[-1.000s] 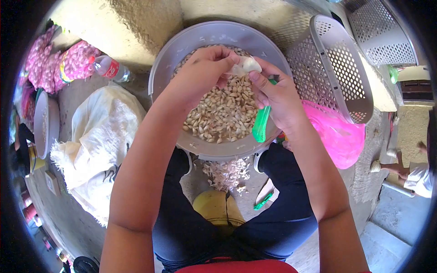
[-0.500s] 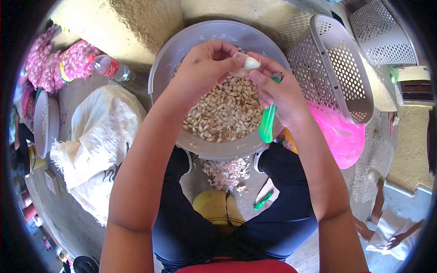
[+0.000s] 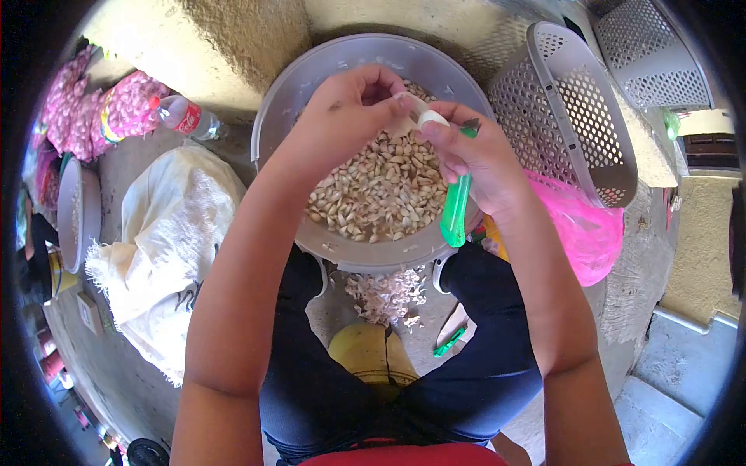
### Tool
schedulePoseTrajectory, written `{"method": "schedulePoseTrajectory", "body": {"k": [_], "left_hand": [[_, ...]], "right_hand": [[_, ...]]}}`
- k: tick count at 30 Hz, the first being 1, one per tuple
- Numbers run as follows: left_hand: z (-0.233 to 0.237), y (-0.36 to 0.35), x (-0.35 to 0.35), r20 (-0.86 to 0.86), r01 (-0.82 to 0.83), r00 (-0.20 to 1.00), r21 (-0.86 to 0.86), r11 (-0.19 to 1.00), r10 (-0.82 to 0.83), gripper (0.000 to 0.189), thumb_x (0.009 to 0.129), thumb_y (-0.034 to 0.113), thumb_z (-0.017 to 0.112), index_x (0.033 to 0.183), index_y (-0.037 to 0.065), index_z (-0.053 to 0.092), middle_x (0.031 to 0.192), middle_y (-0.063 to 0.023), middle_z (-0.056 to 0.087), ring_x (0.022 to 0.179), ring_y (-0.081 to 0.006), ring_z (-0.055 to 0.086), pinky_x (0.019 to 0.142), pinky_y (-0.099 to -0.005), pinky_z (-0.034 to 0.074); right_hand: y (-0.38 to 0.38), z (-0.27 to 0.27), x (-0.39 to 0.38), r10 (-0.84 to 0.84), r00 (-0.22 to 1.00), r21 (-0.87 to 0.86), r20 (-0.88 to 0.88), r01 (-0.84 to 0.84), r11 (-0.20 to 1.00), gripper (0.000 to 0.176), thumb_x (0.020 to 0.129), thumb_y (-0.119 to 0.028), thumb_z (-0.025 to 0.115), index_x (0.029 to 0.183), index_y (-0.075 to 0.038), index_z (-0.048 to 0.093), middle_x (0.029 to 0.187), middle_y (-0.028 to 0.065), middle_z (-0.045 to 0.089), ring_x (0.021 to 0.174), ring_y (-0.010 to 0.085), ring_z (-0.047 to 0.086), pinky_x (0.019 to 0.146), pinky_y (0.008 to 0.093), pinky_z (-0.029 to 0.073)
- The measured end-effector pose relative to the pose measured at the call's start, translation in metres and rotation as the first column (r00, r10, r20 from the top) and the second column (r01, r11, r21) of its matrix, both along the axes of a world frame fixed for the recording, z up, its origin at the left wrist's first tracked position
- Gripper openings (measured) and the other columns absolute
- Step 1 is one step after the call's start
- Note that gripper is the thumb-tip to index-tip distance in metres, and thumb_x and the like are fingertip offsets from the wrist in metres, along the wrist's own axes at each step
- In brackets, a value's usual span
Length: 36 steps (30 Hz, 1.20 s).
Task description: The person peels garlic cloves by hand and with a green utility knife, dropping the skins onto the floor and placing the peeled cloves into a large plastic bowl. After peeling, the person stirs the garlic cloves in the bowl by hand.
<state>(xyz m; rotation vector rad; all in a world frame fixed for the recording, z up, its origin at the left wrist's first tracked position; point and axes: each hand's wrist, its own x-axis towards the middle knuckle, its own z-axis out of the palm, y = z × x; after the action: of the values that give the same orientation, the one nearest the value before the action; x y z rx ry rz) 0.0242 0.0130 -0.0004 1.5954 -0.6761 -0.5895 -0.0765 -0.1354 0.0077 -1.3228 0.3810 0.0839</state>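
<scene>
Over a large grey basin [image 3: 268, 101] of garlic cloves [image 3: 381, 190], both my hands meet around one pale garlic clove [image 3: 432, 118]. My right hand [image 3: 478, 151] is closed, holding that clove between thumb and fingertips. A green utility knife [image 3: 457, 211] is also tucked in its grip, handle hanging down and dark blade end up by the forefinger. My left hand [image 3: 350, 109] is closed in a pinch at the clove's left side, on what looks like its thin whitish skin. Its lower fingers are partly hidden.
Garlic peelings [image 3: 386, 295] lie below the basin, near a yellow container [image 3: 373, 353] and another green cutter [image 3: 449, 342]. Right stand perforated grey baskets [image 3: 575, 116] and a pink plastic bag [image 3: 579, 233]. Left are a white sack [image 3: 175, 233], a cola bottle [image 3: 189, 118] and pink net bags [image 3: 132, 105].
The clove has tilted and sits slightly lower and further right, with whitish skin stretched toward my left fingers. A person in white at the lower right has left view.
</scene>
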Motion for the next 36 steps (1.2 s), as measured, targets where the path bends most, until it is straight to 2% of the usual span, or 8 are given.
{"method": "schedulePoseTrajectory", "body": {"k": [4,10,15,18,24,27,30,36], "left_hand": [[0.002,0.004,0.003,-0.115,0.007,0.993,0.025,1.0,-0.004,0.017,0.081,0.02,0.058,0.089,0.006,0.055,0.072,0.0026,0.052,0.062,-0.0042,0.044,0.054,-0.0183,0.035],[0.002,0.005,0.006,-0.297,-0.036,0.954,-0.023,0.999,0.027,0.018,0.083,0.022,0.054,0.092,0.006,0.055,0.076,0.0008,0.052,0.065,-0.0062,0.046,0.055,-0.0194,0.036],[-0.001,0.003,0.009,-0.427,-0.102,0.903,-0.084,0.991,0.057,0.022,0.083,0.024,0.053,0.097,0.006,0.055,0.083,-0.0006,0.053,0.07,-0.0074,0.047,0.056,-0.0196,0.037],[-0.006,-0.003,0.001,0.044,-0.104,0.994,0.051,0.993,0.102,0.027,0.081,0.021,0.058,0.102,0.005,0.053,0.081,0.001,0.053,0.068,-0.0061,0.046,0.057,-0.0192,0.037],[0.002,-0.002,-0.006,0.286,0.045,0.956,0.077,0.996,-0.065,0.025,0.072,0.013,0.068,0.094,0.006,0.06,0.077,0.0026,0.051,0.062,-0.0028,0.041,0.054,-0.0192,0.034],[0.007,-0.001,-0.01,0.25,0.009,0.968,0.072,0.997,-0.027,0.017,0.069,0.014,0.066,0.083,0.004,0.063,0.072,-0.0028,0.055,0.056,-0.0093,0.042,0.052,-0.0231,0.037],[0.009,0.0,-0.01,0.334,0.004,0.942,0.078,0.997,-0.03,0.018,0.07,0.011,0.068,0.086,0.005,0.063,0.066,0.0033,0.052,0.058,-0.0038,0.041,0.052,-0.02,0.035],[0.003,-0.004,-0.012,0.511,-0.057,0.858,-0.017,0.998,0.058,0.014,0.069,0.009,0.066,0.081,0.002,0.062,0.069,-0.0026,0.056,0.057,-0.009,0.046,0.054,-0.0224,0.038]], "right_hand": [[-0.008,0.001,-0.002,0.105,0.992,0.272,-0.073,-0.082,0.959,0.03,0.082,-0.029,0.057,0.094,-0.001,0.055,0.077,0.007,0.059,0.042,0.0028,0.035,0.039,0.0178,0.032],[-0.005,0.002,-0.001,0.1,0.988,0.305,-0.115,-0.061,0.95,0.034,0.086,-0.034,0.049,0.093,-0.001,0.055,0.08,0.0109,0.06,0.042,0.003,0.034,0.039,0.0184,0.033],[-0.002,0.0,0.0,-0.07,0.981,0.334,-0.179,0.128,0.934,0.032,0.085,-0.034,0.051,0.089,-0.002,0.053,0.075,0.0076,0.056,0.041,0.0017,0.034,0.039,0.0175,0.033],[-0.005,-0.004,0.001,-0.095,0.977,0.422,-0.192,0.17,0.891,0.029,0.085,-0.032,0.053,0.088,-0.004,0.052,0.073,0.0059,0.054,0.041,0.0013,0.036,0.04,0.0172,0.033],[-0.007,-0.003,0.0,-0.073,0.979,0.454,-0.191,0.154,0.878,0.027,0.085,-0.033,0.053,0.086,-0.006,0.049,0.072,0.0039,0.052,0.042,0.0008,0.038,0.04,0.0161,0.032],[-0.009,-0.005,-0.001,-0.032,0.981,0.455,-0.19,0.117,0.883,0.029,0.086,-0.035,0.051,0.086,-0.006,0.051,0.07,0.003,0.054,0.042,0.0015,0.038,0.041,0.0177,0.033],[-0.009,-0.006,-0.001,0.004,0.983,0.495,-0.185,0.09,0.864,0.03,0.087,-0.036,0.049,0.087,-0.006,0.053,0.069,0.0023,0.054,0.043,0.0018,0.038,0.042,0.0186,0.034],[-0.007,-0.008,-0.001,0.036,0.981,0.534,-0.192,0.074,0.842,0.032,0.086,-0.039,0.049,0.087,-0.007,0.052,0.07,0.002,0.054,0.043,0.0016,0.038,0.043,0.0189,0.034]]}}
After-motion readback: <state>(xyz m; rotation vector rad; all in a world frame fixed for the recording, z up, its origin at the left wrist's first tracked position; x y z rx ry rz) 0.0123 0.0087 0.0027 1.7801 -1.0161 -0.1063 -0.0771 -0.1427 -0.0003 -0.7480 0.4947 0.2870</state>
